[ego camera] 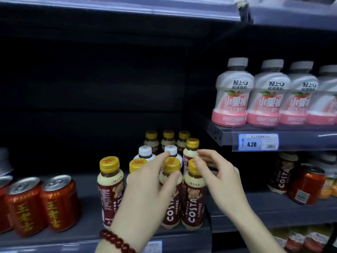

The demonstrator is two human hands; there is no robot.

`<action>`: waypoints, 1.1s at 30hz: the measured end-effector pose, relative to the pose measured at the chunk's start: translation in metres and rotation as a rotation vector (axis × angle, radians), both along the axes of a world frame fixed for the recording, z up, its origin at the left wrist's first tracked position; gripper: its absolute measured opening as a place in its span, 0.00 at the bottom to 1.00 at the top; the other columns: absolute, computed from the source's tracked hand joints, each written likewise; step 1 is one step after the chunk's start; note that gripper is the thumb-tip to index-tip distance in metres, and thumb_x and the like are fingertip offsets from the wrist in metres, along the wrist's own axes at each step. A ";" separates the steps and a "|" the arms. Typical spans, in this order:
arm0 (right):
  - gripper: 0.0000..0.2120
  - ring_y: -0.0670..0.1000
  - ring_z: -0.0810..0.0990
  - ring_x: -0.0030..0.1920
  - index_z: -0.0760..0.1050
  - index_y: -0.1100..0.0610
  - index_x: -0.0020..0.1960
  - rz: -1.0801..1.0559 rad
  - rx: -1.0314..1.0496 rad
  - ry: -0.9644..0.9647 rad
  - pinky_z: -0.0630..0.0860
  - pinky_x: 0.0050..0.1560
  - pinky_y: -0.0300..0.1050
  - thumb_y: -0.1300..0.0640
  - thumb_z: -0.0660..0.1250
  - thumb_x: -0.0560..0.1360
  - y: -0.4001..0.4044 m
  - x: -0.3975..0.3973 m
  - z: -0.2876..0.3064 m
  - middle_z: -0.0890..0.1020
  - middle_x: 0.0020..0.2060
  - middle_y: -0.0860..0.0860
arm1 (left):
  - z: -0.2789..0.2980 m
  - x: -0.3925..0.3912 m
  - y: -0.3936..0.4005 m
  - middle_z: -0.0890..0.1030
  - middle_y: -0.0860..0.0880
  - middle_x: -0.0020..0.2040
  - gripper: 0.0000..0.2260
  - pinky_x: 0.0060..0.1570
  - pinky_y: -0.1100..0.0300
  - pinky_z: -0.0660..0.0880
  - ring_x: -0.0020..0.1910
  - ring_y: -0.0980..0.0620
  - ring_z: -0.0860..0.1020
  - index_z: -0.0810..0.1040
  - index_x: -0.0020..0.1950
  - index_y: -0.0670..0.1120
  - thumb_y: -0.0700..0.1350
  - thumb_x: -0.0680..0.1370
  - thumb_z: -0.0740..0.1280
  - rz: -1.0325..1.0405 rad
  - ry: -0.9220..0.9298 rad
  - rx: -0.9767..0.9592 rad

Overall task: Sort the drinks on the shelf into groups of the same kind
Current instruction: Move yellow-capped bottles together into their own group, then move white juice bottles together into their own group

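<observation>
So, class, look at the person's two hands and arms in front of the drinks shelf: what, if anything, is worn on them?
The left hand has a bracelet of round dark red beads at the wrist. The right hand is bare. No sleeves, gloves or rings show on either arm.

Shop: price tag (255,142), stocked drink shelves (273,136).

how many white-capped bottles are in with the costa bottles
2. Both stand in the middle row of the cluster: one on the left, one right of it behind the left hand. More may be hidden behind the hands.
</observation>
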State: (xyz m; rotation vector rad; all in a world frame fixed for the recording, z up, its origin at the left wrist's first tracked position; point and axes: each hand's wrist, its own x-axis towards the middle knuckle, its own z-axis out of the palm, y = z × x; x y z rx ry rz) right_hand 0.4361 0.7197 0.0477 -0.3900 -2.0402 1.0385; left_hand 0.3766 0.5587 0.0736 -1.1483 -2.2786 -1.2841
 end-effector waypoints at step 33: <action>0.25 0.58 0.79 0.56 0.72 0.61 0.65 -0.115 0.208 -0.875 0.78 0.53 0.48 0.53 0.73 0.72 0.002 -0.130 0.052 0.78 0.60 0.58 | 0.027 -0.191 0.043 0.78 0.45 0.61 0.34 0.51 0.57 0.80 0.51 0.49 0.80 0.68 0.72 0.48 0.52 0.68 0.75 -0.127 -0.197 -0.793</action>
